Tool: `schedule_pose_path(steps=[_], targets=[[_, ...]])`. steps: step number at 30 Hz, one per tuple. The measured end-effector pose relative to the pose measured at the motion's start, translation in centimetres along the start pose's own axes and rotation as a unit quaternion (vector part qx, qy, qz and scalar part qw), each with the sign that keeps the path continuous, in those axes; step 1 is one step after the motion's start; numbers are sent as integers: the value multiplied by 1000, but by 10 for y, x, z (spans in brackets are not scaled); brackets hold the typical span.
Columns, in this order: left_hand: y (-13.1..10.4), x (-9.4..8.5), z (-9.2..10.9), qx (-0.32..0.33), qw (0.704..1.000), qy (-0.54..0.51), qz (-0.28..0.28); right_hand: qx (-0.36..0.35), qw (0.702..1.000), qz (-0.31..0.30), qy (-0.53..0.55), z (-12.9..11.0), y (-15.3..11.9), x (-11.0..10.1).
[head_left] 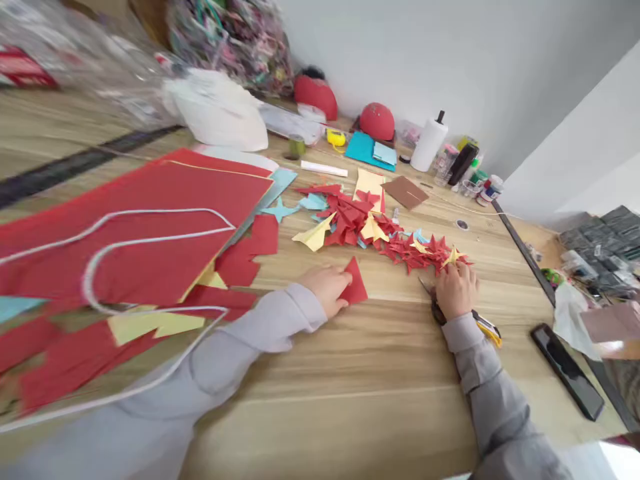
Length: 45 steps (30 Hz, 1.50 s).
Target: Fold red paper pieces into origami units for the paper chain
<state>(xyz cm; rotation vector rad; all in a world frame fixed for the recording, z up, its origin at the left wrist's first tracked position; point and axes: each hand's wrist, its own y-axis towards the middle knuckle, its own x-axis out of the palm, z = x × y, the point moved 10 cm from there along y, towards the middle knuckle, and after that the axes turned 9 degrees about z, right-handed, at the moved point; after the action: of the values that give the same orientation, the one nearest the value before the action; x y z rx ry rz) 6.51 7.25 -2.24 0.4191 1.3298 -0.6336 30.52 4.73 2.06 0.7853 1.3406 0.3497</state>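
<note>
While the left hand (327, 290) pinches the red paper (355, 283) in the head view, presumably by its left side to leave the corners free, its tip points away from the person, toward the stars (350, 217); its long axis runs near to far. The right hand (456, 290) covers part of the scissors (439, 313) beside the stars' right end; I cannot tell its grip.

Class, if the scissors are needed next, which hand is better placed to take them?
Probably the right hand: it is close beside the scissors, though whether it grips them is unclear. The left hand is farther away and holds a red paper piece.
</note>
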Motion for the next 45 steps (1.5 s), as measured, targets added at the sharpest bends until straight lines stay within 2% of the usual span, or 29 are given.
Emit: schedule_pose_path(steps=[8, 14, 16, 18, 20, 24, 27, 30, 37, 41, 42, 45], targets=[[-1, -2, -2, -11, 1000, -9, 13, 28, 999, 3, 33, 15, -3, 3], [-2, -2, -2, -9, 1000, -2, 18, 41, 993, 72, 80, 20, -7, -24], [-2, -3, -3, -15, 1000, -1, 23, 5, 989, 81, 124, 6, -9, -36], [-2, -3, -2, -15, 999, 1, 28, -70, 977, 61, 192, -23, -14, -44], [-1, -2, -1, -19, 999, 11, 23, -148, 956, 10, 253, -59, -23, -47], [-3, -4, -1, -50, 998, 19, 20, -303, 890, -130, 314, -133, -53, -40], [-6, -10, 1, -74, 997, 17, 20, -356, 861, -186, 311, -162, -68, -32], [-9, -10, 8, -67, 998, 0, -2, -380, 847, -214, 303, -172, -76, -28], [-14, -2, 6, -62, 996, 19, -56, -325, 881, -203, 279, -156, -70, -24], [-23, -9, 3, -43, 995, 51, -69, -334, 877, -202, 278, -157, -73, -20], [-27, -11, 0, -45, 994, 56, -81, -339, 874, -206, 280, -159, -74, -19], [-39, -24, -27, -127, 982, 106, -95, -341, 870, -209, 289, -162, -77, -18]])
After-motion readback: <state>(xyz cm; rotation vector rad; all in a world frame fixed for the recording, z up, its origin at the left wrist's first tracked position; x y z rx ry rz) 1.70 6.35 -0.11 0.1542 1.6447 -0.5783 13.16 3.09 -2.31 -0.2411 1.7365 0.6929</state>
